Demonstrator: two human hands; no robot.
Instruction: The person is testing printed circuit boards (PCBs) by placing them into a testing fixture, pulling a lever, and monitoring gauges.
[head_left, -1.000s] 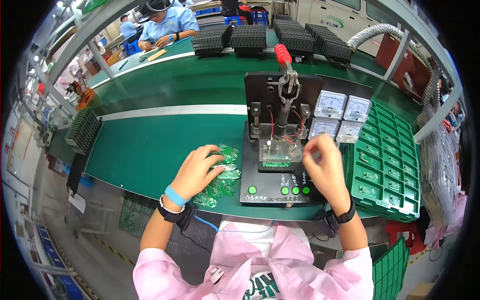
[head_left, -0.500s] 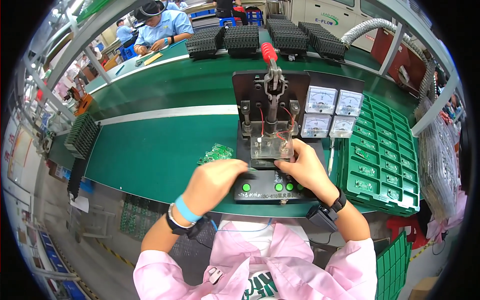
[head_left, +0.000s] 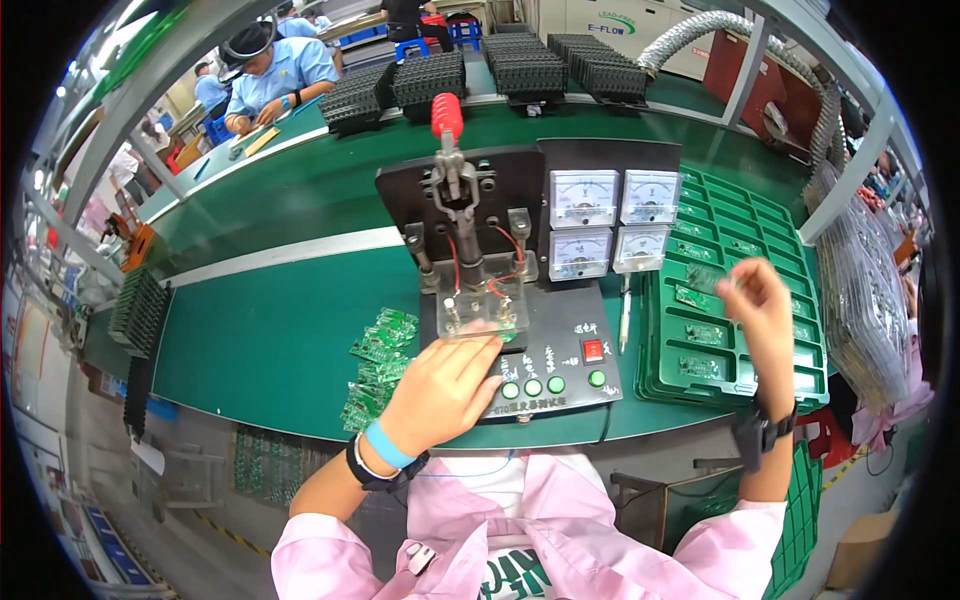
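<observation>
My left hand (head_left: 446, 388) reaches to the test fixture (head_left: 560, 315), its fingers stretched out and the fingertips at the edge of the clear pressing plate (head_left: 478, 312). A bit of a green circuit board (head_left: 507, 336) shows beside those fingertips; the rest is hidden. Over the green compartment tray (head_left: 660, 377), my right hand (head_left: 760, 300) pinches a small circuit board (head_left: 706, 277), which is smeared by motion. Left of the fixture, a loose pile of green circuit boards (head_left: 378, 365) lies on the table. The fixture's red-handled toggle clamp (head_left: 447, 118) stands upright.
Four-dial meter panel (head_left: 582, 200) rises behind the fixture. A white pen (head_left: 626, 318) lies between fixture and tray. Black racks (head_left: 525, 68) line the far ledge. Clear plastic trays (head_left: 862, 300) are stacked at right. A co-worker in blue (head_left: 280, 75) sits at the far left.
My right hand has left the fixture and moved right over the tray with a circuit board. My left hand has come in to the pressing plate. The view has shifted rightward, uncovering more of the board pile.
</observation>
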